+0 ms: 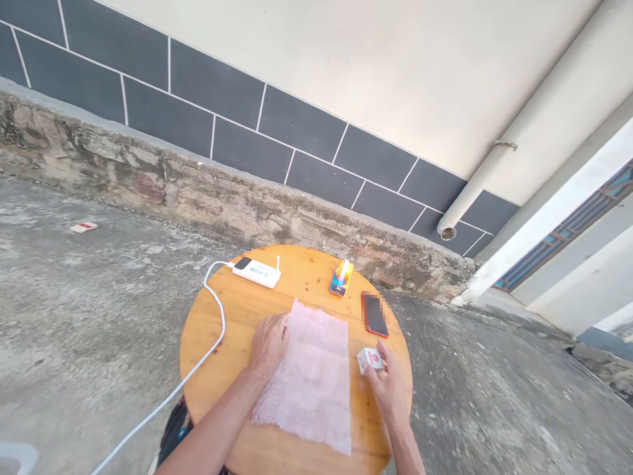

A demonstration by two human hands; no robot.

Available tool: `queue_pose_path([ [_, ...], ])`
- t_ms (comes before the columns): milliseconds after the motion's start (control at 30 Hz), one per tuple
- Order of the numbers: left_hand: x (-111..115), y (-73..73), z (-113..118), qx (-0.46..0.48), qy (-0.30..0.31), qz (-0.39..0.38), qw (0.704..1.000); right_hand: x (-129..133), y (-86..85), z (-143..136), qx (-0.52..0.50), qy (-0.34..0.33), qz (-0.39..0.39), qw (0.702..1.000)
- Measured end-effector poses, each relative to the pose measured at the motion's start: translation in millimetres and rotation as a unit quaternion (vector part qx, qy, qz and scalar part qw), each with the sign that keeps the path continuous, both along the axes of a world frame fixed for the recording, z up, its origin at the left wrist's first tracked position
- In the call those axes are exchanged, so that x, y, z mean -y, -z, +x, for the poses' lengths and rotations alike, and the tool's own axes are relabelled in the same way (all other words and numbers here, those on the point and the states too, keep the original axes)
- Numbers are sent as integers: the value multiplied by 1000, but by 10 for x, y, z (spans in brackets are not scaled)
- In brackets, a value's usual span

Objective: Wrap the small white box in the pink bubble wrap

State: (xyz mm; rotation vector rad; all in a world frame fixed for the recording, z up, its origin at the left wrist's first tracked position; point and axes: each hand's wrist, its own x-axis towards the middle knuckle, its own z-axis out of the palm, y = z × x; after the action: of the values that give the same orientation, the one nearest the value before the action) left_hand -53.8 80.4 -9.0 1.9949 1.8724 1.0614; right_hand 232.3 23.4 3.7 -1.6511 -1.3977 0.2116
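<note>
A pinkish, translucent sheet that looks like bubble wrap [319, 376] lies spread on the round wooden table [232, 369]. My left hand [270, 343] rests palm down at the sheet's left edge, fingers laid flat and close together, the tips touching the edge. On the right, my right hand [388, 382] has its thumb and fingers around a small white box [370, 359] with red print. This box is to the right of the sheet, low over the tabletop or on it; I cannot tell which.
Behind the sheet are a white power bank-like device [257, 272] with a white cable [220, 316], and a roll of tape [342, 277] in yellow and blue. A red-edged phone [376, 315] lies at the right rim. Beyond the table stands a stone-based wall [237, 204] with a drainpipe [475, 185].
</note>
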Motion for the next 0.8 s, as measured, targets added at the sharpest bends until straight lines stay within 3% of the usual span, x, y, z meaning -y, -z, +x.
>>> queue_pose_path([
  [133, -3, 10, 10, -3, -8, -7, 1000, -33, -95, -52, 73, 39, -55, 995],
  [533, 8, -11, 15, -8, -3, -21, 1000, -111, -58, 138, 204, 31, -49, 977],
  [667, 15, -30, 9, -9, -1, -21, 1000, -13, -135, 1, 219, 50, 5, 974],
  [733, 16, -34, 6, -11, 1, -20, 1000, 55, -139, -197, 194, -3, 36, 980],
  [800, 13, -31, 5, -13, 0, -18, 1000, 104, -115, -441, 189, -101, 18, 977],
])
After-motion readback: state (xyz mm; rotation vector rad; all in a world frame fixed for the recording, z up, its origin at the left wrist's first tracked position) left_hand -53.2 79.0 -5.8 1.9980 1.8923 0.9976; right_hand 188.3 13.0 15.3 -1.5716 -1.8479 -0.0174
